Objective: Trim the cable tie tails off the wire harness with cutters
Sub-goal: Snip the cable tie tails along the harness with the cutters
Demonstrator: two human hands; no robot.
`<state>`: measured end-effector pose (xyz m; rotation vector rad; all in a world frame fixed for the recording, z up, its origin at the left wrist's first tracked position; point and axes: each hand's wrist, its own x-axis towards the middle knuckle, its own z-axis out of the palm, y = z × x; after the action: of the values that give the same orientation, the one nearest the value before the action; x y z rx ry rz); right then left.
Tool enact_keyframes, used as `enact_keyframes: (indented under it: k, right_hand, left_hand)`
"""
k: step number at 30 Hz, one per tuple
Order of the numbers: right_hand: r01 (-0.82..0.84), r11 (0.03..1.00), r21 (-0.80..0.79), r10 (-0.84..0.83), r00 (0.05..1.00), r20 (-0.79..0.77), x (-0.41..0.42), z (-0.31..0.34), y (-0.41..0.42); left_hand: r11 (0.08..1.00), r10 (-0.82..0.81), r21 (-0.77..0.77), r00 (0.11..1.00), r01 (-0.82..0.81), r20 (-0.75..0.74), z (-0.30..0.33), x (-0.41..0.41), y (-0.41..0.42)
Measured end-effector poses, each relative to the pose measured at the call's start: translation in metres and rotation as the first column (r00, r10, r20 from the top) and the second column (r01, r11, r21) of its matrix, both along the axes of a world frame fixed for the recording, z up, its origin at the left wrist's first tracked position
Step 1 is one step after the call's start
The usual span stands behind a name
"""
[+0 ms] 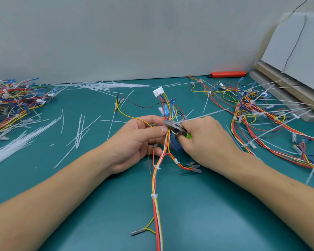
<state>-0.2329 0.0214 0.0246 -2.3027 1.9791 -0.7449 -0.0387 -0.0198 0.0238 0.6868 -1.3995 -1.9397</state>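
Here, at frame centre on the teal counter (207, 205), the left hand (134, 142) pinches one wire harness (157, 180) between thumb and fingers while the right hand (205, 140) grips one pair of cutters (175, 126); three trimmed cable ties show lower down the harness.

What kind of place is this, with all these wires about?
Probably a wire-harness assembly bench: heaps of multicoloured wire harnesses lie on a teal work mat, strewn with white plastic cable-tie offcuts, while the right hand holds green-handled cutters.
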Motion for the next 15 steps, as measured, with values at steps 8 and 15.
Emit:
enact_keyframes:
  k: [8, 15]
  right_hand:
    - [-0.012, 1.000, -0.029, 0.013, 0.999, 0.047, -0.0007, -0.0003, 0.0028]
    - [-0.062, 0.997, -0.051, 0.066, 0.994, 0.082, 0.0001, 0.0011, 0.0027]
  left_hand:
    - [1.000, 0.027, 0.005, 1.000, -0.027, 0.009, 0.0019, -0.0011, 0.0029]
    - [1.000, 0.021, 0.013, 1.000, -0.022, 0.008, 0.0026, -0.0012, 0.0030]
